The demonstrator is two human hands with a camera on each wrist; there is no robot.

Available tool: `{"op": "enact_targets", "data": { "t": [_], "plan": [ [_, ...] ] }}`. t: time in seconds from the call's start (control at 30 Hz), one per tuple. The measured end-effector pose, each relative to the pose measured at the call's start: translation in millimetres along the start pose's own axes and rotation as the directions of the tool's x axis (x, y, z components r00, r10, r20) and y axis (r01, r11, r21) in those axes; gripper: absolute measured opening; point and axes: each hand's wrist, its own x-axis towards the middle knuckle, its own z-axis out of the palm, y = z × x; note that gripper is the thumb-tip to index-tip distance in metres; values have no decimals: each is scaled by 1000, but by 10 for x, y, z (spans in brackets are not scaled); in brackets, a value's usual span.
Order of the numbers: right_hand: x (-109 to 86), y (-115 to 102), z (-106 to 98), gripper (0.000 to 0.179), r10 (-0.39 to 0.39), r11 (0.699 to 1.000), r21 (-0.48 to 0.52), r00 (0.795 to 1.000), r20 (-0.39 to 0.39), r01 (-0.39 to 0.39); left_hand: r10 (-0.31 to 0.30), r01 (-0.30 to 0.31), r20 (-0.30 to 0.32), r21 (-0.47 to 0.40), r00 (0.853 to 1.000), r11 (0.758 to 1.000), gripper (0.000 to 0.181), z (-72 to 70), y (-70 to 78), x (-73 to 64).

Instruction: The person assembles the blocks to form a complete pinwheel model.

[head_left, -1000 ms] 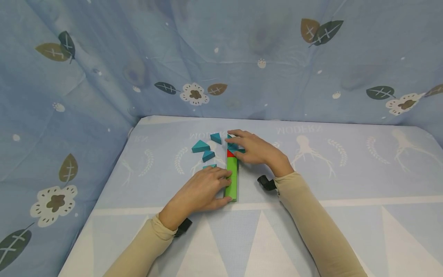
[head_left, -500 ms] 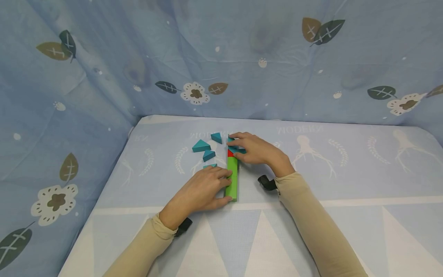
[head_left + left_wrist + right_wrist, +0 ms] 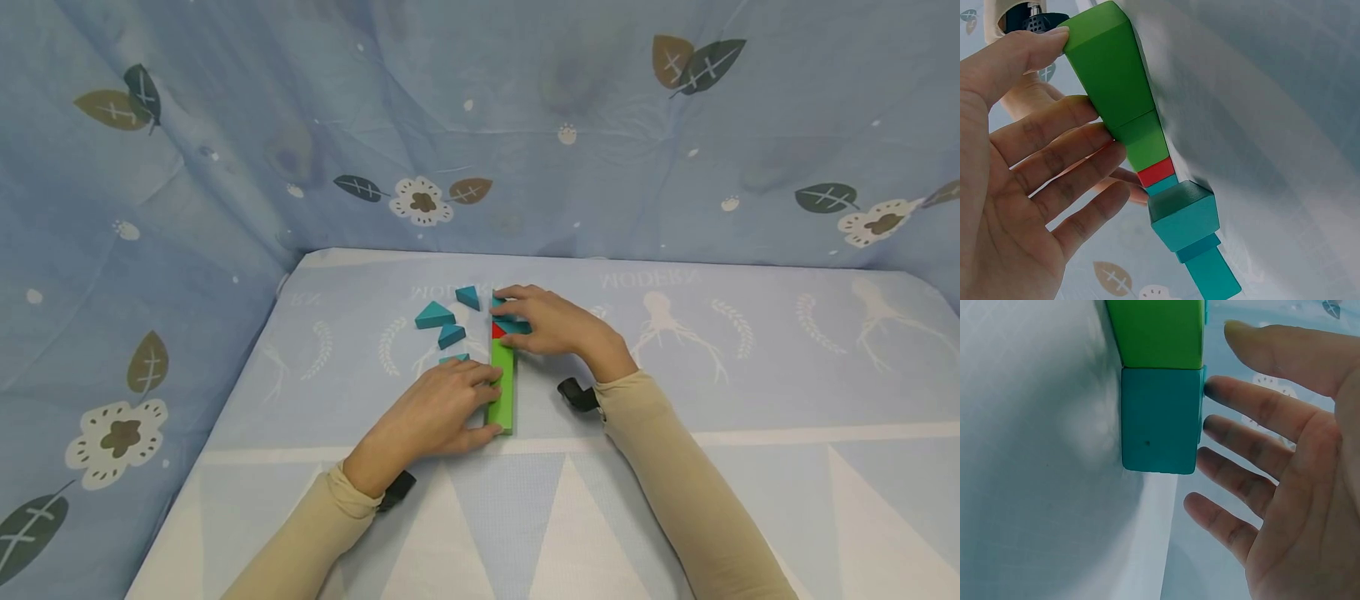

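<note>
A straight row of blocks lies on the table: green blocks (image 3: pixel 503 392) at the near end, then a small red triangular piece (image 3: pixel 497 331), then teal triangular blocks (image 3: pixel 517 327) at the far end. My left hand (image 3: pixel 441 407) lies along the row's left side. Its thumb touches the near green end, and its fairly straight fingers (image 3: pixel 1072 159) touch or nearly touch the green side. At the far end, my right hand (image 3: pixel 562 325) reaches over from the right, its extended fingertips at the teal blocks. The right wrist view has a teal block face (image 3: pixel 1159 422) beside those fingers.
Several loose teal triangular blocks (image 3: pixel 434 316) lie left of the row, one partly behind the left hand. A patterned cloth (image 3: pixel 675 367) covers the table. Blue patterned fabric (image 3: pixel 525 167) hangs behind it and at the left. Each wrist carries a black camera (image 3: pixel 577 395).
</note>
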Motion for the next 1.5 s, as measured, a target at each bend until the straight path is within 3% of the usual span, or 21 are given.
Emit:
{"op": "enact_targets", "data": {
  "t": [0.77,1.2,1.5],
  "plan": [
    [30,23,13,54,-19,1000,22,1000,2,19,-7,7,-4,-8,1000,1000,41,-1,-14,-10],
    [59,262,163,60,-104,975,191,994,-43,111,3,-3,-2,-7,1000,1000,42,-1,0,-5],
    [70,307,176,63,-113,970,211,992,-63,123,5,-5,-8,0,1000,1000,41,9,-4,-4]
  ]
}}
